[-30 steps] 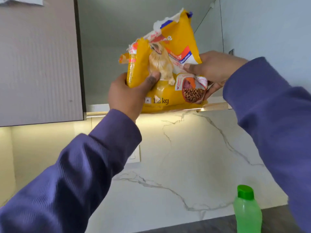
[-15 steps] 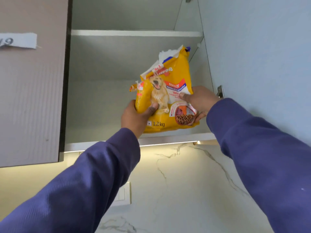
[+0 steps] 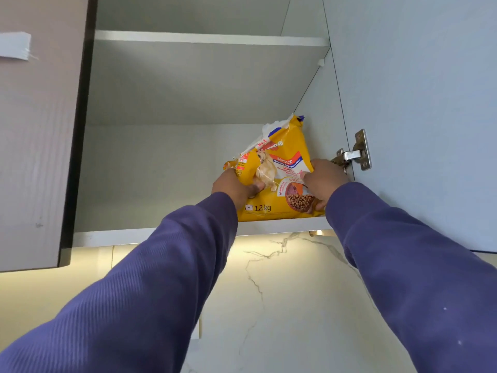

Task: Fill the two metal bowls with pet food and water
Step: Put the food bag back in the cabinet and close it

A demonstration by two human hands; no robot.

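Observation:
A yellow pet food bag (image 3: 282, 157) with a dog picture and "1.2 kg" stands upright at the right end of the bottom shelf (image 3: 161, 234) of an open wall cabinet. Its torn top points up. My left hand (image 3: 234, 185) grips the bag's left side, thumb across the front. My right hand (image 3: 324, 181) holds its right side near the picture of kibble. Both arms in purple sleeves reach up. Neither metal bowl nor the water bottle is in view.
The open cabinet door (image 3: 416, 117) hangs at the right on a metal hinge (image 3: 355, 154). A closed brown door (image 3: 40, 130) with a white label is at the left. An upper shelf (image 3: 209, 37) crosses above. A lit marble backsplash (image 3: 282, 292) lies below.
The bag went up and back from in front of the cabinet's lower edge onto the bottom shelf, both hands still on it. The view tilted upward, and the green bottle dropped out of sight.

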